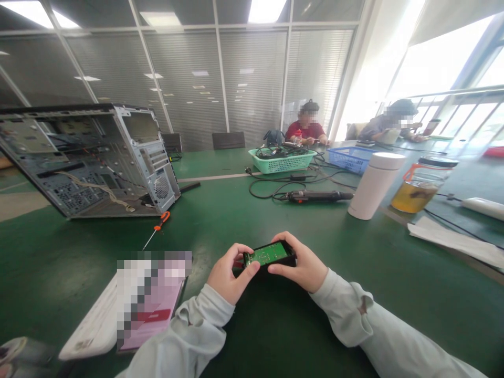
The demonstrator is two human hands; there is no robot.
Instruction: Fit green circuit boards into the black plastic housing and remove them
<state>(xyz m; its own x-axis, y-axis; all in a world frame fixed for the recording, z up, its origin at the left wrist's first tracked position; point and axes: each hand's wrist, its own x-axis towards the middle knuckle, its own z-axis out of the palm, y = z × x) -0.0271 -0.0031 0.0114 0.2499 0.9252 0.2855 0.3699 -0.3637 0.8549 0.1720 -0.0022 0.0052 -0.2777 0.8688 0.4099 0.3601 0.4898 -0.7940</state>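
Circuit board (271,253): green, seated in a black housing (292,260), between the fingers of the left hand (230,274) and right hand (307,265), over the tabletop (220,210).
Left fingers: clamped on the board's left end, thumb at its near edge.
Right fingers: clamped on the housing's right end.
Screwdriver (158,228): left of the fingers and farther out.
Computer case (161,186): open-sided, beyond the screwdriver.
Black tool (317,196): lying beyond the right fingers, bottle (376,186) just beside its tip.
Green basket (281,164): farther beyond the fingers, cables (271,152) inside.

Circuit board (270,254) details too small; computer case (94,181) cut off by left edge.
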